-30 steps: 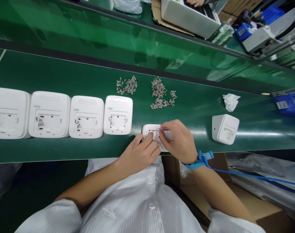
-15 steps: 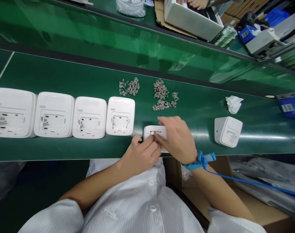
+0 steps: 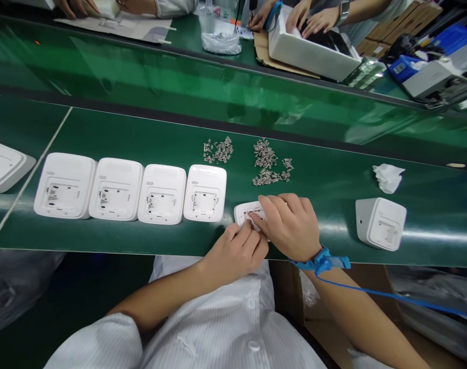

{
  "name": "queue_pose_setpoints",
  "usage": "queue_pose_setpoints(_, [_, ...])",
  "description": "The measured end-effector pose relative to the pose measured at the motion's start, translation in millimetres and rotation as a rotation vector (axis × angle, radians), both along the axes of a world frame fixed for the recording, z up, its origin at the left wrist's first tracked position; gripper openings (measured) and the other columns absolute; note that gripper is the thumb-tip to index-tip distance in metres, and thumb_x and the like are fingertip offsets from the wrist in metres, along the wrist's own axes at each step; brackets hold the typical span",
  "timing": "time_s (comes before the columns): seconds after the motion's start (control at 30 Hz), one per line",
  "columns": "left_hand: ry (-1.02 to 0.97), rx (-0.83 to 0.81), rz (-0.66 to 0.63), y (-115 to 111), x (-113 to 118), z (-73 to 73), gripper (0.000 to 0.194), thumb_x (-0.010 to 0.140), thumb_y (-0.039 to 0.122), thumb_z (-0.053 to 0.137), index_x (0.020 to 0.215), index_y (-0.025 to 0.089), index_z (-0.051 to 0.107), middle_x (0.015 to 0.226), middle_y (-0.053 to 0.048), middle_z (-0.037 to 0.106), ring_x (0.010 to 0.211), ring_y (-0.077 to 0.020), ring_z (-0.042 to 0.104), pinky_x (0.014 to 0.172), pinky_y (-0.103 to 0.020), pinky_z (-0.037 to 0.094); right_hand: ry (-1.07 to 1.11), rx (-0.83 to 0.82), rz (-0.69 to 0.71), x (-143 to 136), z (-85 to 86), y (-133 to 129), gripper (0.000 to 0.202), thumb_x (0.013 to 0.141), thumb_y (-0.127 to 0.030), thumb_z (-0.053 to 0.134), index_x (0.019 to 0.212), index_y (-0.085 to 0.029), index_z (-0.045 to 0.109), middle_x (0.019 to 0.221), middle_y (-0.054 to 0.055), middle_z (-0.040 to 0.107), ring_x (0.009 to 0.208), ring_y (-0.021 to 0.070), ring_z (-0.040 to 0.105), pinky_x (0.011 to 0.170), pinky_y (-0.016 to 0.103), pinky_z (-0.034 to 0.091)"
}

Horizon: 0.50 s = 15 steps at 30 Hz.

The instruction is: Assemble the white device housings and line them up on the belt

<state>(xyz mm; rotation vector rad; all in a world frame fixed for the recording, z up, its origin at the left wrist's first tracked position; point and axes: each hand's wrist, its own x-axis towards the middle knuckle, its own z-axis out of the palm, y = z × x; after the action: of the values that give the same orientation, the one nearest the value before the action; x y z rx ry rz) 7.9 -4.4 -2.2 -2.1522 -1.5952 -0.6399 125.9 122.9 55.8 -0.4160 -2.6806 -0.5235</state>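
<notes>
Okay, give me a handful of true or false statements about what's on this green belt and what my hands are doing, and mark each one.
1. Both hands, left hand and right hand, rest on one small white housing. True.
2. Four white housings sit in a row to the left of the hands. True.
3. The blue wrist strap is on the left wrist. False: it is on the right wrist.
4. The metal parts lie in one heap. False: there are two heaps, set apart.
5. The crumpled white wipe lies on the lone housing at the right. False: it lies on the belt beyond it.

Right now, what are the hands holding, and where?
Both hands, left hand and right hand, pinch the white housing on its open recessed face; anything smaller is hidden.
</notes>
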Motion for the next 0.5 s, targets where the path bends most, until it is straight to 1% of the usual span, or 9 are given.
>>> queue_pose_setpoints(0.1, [0.023,0.033,0.021,-1.6,0.1,-2.5,0.026,0.092,0.026,0.065,0.113,0.01,0.064,0.104,-0.014,0.068,0.112,-0.0323,0.062,0.079,-0.039,0.038,-0.011,0.029,-0.024,-6.0,1.9,4.8,0.026,0.1,-0.04,0.057,0.105,-0.015,0.063,0.083,0.009,0.065,0.08,0.0256,0.05,0.063,0.038,0.029])
queue_pose_setpoints(0.17, [0.016,0.047,0.017,-2.9,0.0,-3.4,0.03,0.091,0.03,0.065,0.114,0.01,0.064,0.106,-0.015,0.068,0.109,-0.0327,0.062,0.077,-0.039,0.039,-0.018,0.039,-0.063,-7.1,3.8,4.8,0.03,0.099,-0.045,0.058,0.091,-0.016,0.063,0.072,0.007,0.058,0.072,0.024,0.047,0.06,0.037,0.026])
queue_pose_setpoints(0.23, [-0.054,0.073,-0.01,-4.7,-1.5,-2.4,0.035,0.092,0.035,0.062,0.115,0.009,0.064,0.11,-0.017,0.066,0.104,-0.0302,0.063,0.075,-0.038,0.04,-0.036,-0.001,-0.084,-3.9,6.6,1.1,0.035,0.099,-0.045,0.058,0.077,-0.018,0.059,0.064,0.005,0.052,0.067,0.023,0.044,0.058,0.037,0.026])
queue_pose_setpoints(0.27, [-0.119,0.105,-0.025,-5.7,-3.4,-1.2,0.036,0.093,0.037,0.059,0.115,0.008,0.064,0.112,-0.017,0.066,0.102,-0.0285,0.063,0.075,-0.038,0.042,-0.031,-0.047,-0.078,-0.9,8.5,-2.4,0.035,0.1,-0.043,0.057,0.075,-0.018,0.057,0.062,0.005,0.051,0.066,0.0226,0.045,0.058,0.037,0.027])
queue_pose_setpoints(0.33, [-0.256,0.193,-0.034,-8.0,-11.0,2.5,0.036,0.094,0.038,0.056,0.111,0.007,0.064,0.112,-0.017,0.065,0.1,-0.0257,0.063,0.077,-0.038,0.044,0.034,-0.184,-0.051,6.5,12.5,-12.7,0.03,0.1,-0.039,0.058,0.079,-0.017,0.058,0.065,0.005,0.054,0.066,0.0218,0.048,0.059,0.037,0.031])
queue_pose_setpoints(0.37, [-0.305,0.238,-0.016,-9.2,-16.8,4.8,0.035,0.094,0.037,0.055,0.111,0.007,0.063,0.111,-0.017,0.065,0.101,-0.0252,0.063,0.079,-0.038,0.045,0.077,-0.263,-0.035,9.9,14.0,-19.5,0.026,0.099,-0.037,0.059,0.084,-0.017,0.06,0.068,0.005,0.058,0.068,0.0218,0.051,0.061,0.037,0.035])
queue_pose_setpoints(0.43, [-0.333,0.269,0.081,-12.1,-32.0,9.5,0.035,0.094,0.037,0.055,0.112,0.008,0.062,0.11,-0.016,0.066,0.105,-0.0268,0.063,0.083,-0.04,0.045,0.136,-0.395,-0.01,14.6,14.5,-35.6,0.023,0.099,-0.037,0.06,0.096,-0.015,0.062,0.08,0.008,0.065,0.075,0.0238,0.058,0.066,0.037,0.041])
queue_pose_setpoints(0.5, [-0.28,0.195,0.207,-15.9,-48.5,13.6,0.038,0.094,0.039,0.057,0.116,0.008,0.061,0.111,-0.016,0.067,0.109,-0.029,0.062,0.087,-0.042,0.043,0.124,-0.455,0.01,16.1,9.6,-53.8,0.028,0.1,-0.04,0.056,0.108,-0.014,0.063,0.096,0.012,0.07,0.089,0.029,0.063,0.073,0.041,0.046])
